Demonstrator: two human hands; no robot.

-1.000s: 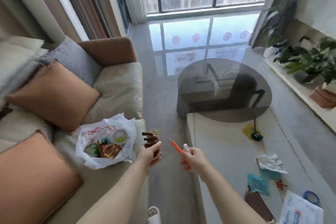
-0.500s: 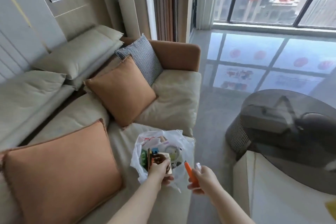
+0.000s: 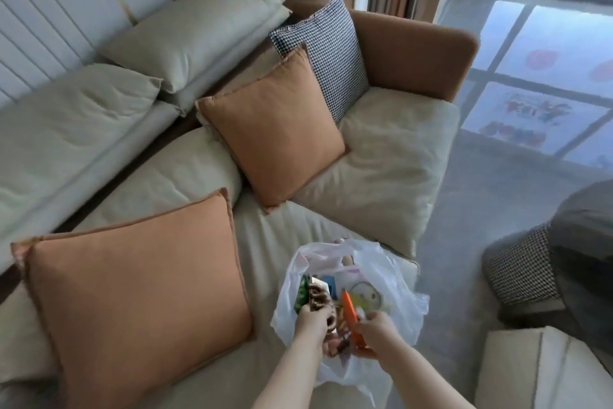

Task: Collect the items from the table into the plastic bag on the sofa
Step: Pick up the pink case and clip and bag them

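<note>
A white plastic bag (image 3: pixel 391 279) lies open on the front edge of the beige sofa seat (image 3: pixel 272 236), with several colourful packets inside. Both hands are over its mouth. My left hand (image 3: pixel 311 325) grips a brown claw hair clip (image 3: pixel 319 296) together with a flat card-like item, just inside the bag's left side. My right hand (image 3: pixel 376 330) holds an orange utility knife (image 3: pixel 350 312), its tip pointing up into the bag opening. The table's items are out of view.
Two orange cushions (image 3: pixel 139 296) and a checked cushion (image 3: pixel 328 50) lean on the sofa back. The brown sofa arm (image 3: pixel 414 50) is at the far end. A dark round glass table (image 3: pixel 583 259) and a pale table corner (image 3: pixel 537 372) stand at right.
I have turned from the table to the sofa. Both hands moved left and forward, and now sit over the bag's mouth, still holding the hair clip and the orange knife.
</note>
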